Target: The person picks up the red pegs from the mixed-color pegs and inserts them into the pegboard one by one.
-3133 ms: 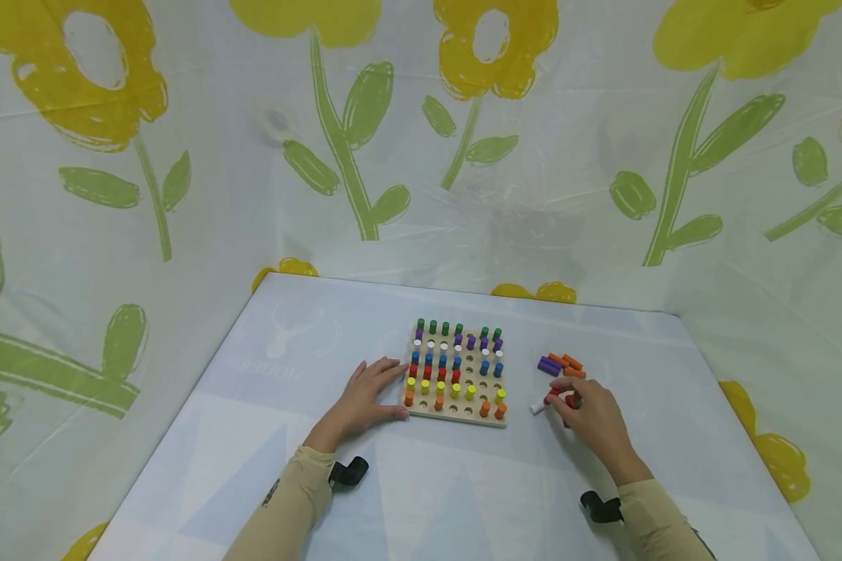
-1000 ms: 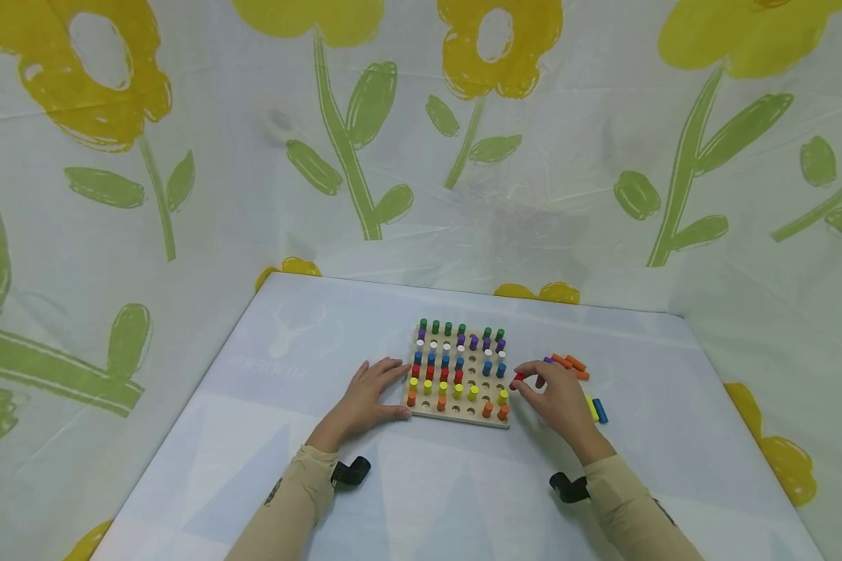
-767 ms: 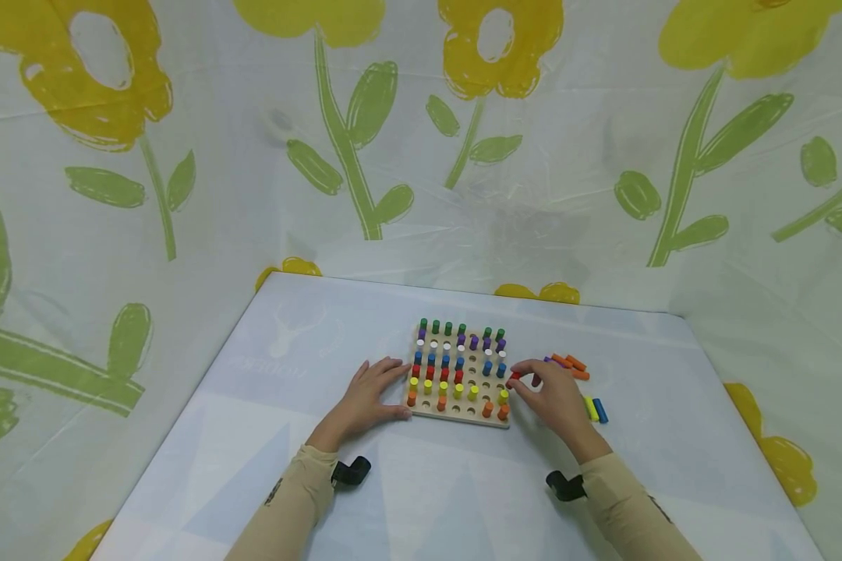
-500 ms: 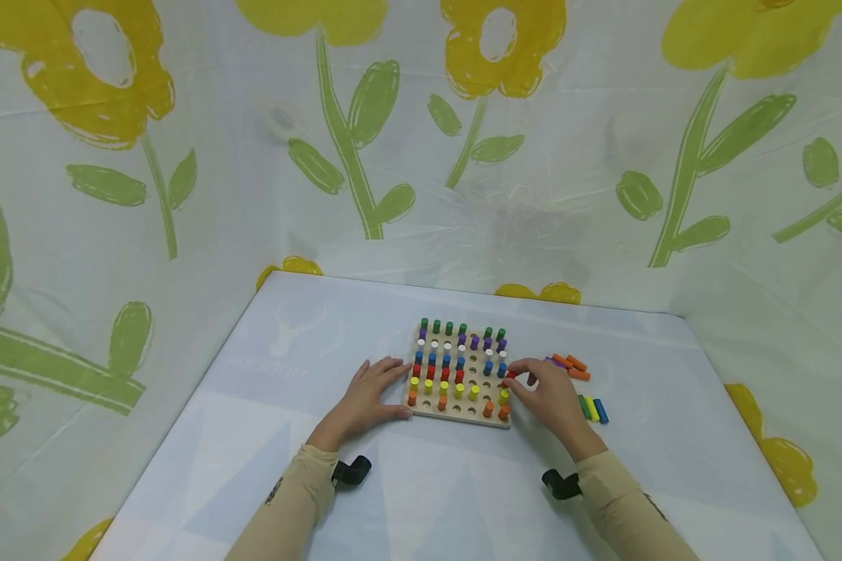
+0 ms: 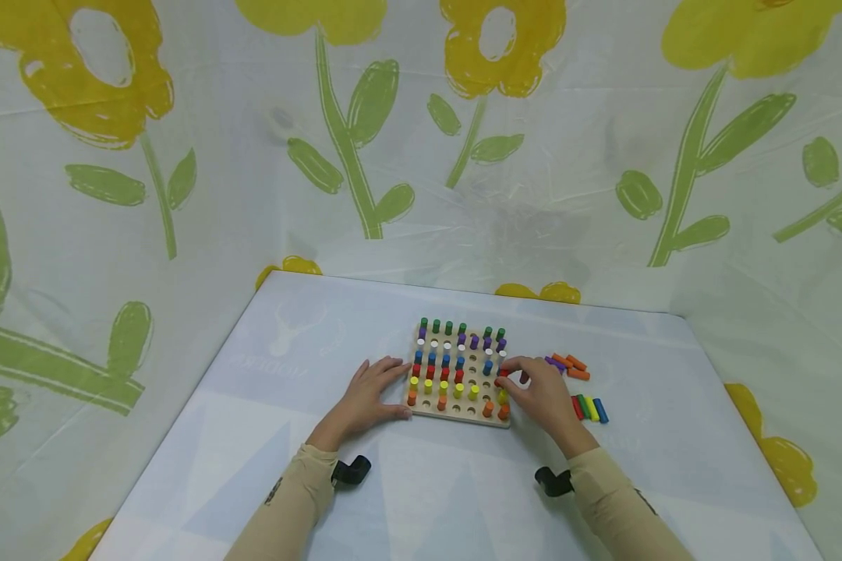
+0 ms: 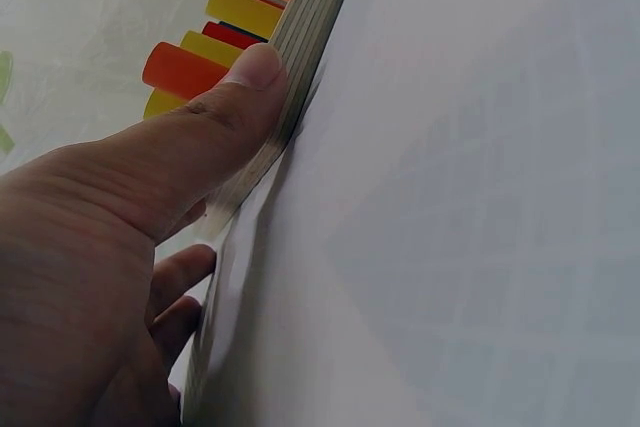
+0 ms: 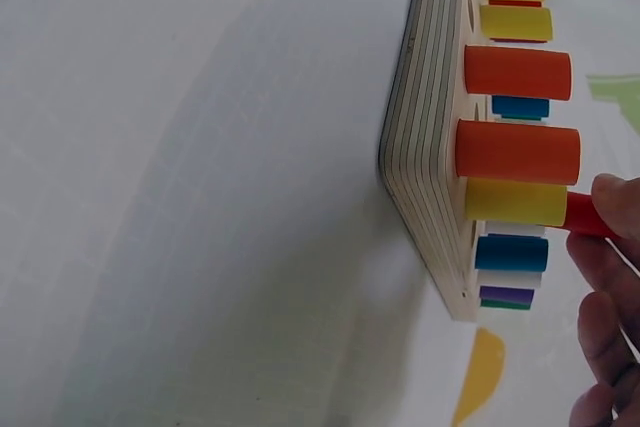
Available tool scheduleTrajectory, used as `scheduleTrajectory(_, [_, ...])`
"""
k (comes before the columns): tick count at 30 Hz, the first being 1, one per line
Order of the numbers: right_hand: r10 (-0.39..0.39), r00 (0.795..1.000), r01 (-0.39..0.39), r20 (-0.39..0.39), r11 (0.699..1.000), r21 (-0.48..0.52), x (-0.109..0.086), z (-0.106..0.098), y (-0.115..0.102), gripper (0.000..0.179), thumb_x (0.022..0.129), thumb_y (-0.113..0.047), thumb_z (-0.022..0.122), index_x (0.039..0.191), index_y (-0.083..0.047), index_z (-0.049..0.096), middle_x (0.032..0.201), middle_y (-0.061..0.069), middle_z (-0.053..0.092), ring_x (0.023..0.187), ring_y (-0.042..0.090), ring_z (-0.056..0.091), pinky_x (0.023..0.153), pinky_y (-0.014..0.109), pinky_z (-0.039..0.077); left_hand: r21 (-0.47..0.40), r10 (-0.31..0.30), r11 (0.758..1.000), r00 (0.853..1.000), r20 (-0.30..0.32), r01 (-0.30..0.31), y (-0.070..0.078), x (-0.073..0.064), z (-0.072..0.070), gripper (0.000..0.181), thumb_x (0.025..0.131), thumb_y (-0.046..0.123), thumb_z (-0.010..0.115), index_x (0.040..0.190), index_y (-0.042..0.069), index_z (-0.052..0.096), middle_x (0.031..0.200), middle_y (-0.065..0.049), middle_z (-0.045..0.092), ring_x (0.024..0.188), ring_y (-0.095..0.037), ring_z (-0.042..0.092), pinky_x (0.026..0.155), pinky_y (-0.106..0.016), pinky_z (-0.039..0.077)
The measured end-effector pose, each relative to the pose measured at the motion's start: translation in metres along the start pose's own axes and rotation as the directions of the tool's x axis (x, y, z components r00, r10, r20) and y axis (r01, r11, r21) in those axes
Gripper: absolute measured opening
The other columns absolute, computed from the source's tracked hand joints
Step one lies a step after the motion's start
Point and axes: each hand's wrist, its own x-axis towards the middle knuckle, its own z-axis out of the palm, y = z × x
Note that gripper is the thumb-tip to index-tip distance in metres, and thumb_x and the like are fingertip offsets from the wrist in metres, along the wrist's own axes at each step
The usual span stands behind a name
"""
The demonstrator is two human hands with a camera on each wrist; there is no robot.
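Observation:
A wooden pegboard (image 5: 456, 416) carries rows of green, purple, white, blue, red, yellow and orange pegs, with some holes bare. My left hand (image 5: 366, 397) lies at the board's left side, thumb against the front edge and other fingers along the left edge. Over the right end of the red row, my right hand (image 5: 543, 393) pinches a red peg (image 7: 585, 215) between thumb and forefinger. In the right wrist view this peg is partly behind a standing yellow peg (image 7: 515, 202). Something dark red (image 5: 524, 378) shows under the right hand's curled fingers.
Right of the board lie loose orange pegs (image 5: 578, 375) and purple pegs (image 5: 553, 364). Nearer, a side-by-side row holds a red, a green, a yellow and a blue peg (image 5: 601, 411), partly beside the right wrist. A flower-printed curtain (image 5: 533, 195) stands behind the table.
My right hand has carried the red peg left from the loose pegs to the board's right side. The nearer row of loose pegs has come into view. The left hand has stayed in place.

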Motion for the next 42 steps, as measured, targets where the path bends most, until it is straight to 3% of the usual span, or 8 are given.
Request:
scheduleTrajectory(7, [-0.025, 1.000, 0.025, -0.002, 1.000, 0.013, 0.002, 0.003, -0.001, 0.024, 0.091, -0.024, 0.079, 0.110, -0.010, 0.075, 0.102, 0.001, 0.074, 0.084, 0.019, 0.057, 0.068, 0.030, 0.048, -0.010, -0.002, 1.000, 1.000, 0.000, 0.002, 0.000, 0.000, 0.000, 0.088, 0.082, 0.051, 0.081, 0.156, 0.020, 0.044, 0.159, -0.005, 0.041, 0.152, -0.026, 0.026, 0.127, -0.052, 0.001])
scheduleTrajectory(21, [0.023, 0.999, -0.023, 0.042, 1.000, 0.014, 0.007, 0.012, -0.011, 0.026, 0.091, -0.028, 0.079, 0.111, -0.012, 0.075, 0.098, 0.000, 0.070, 0.088, 0.021, 0.057, 0.071, 0.030, 0.049, -0.014, 0.014, 1.000, 1.000, -0.008, -0.014, 0.000, -0.001, -0.002, 0.088, 0.083, 0.049, 0.081, 0.156, 0.018, 0.044, 0.158, -0.007, 0.041, 0.151, -0.028, 0.028, 0.126, -0.053, 0.002])
scheduleTrajectory(42, [-0.003, 0.997, 0.003, 0.078, 1.000, -0.003, 0.013, 0.022, -0.020, 0.023, 0.092, -0.026, 0.078, 0.112, -0.016, 0.077, 0.092, -0.005, 0.067, 0.085, 0.018, 0.055, 0.071, 0.030, 0.047, -0.017, 0.029, 0.999, 1.000, -0.009, -0.029, 0.002, -0.002, -0.004, 0.087, 0.083, 0.049, 0.081, 0.155, 0.017, 0.045, 0.158, -0.007, 0.042, 0.150, -0.029, 0.030, 0.126, -0.055, 0.003])
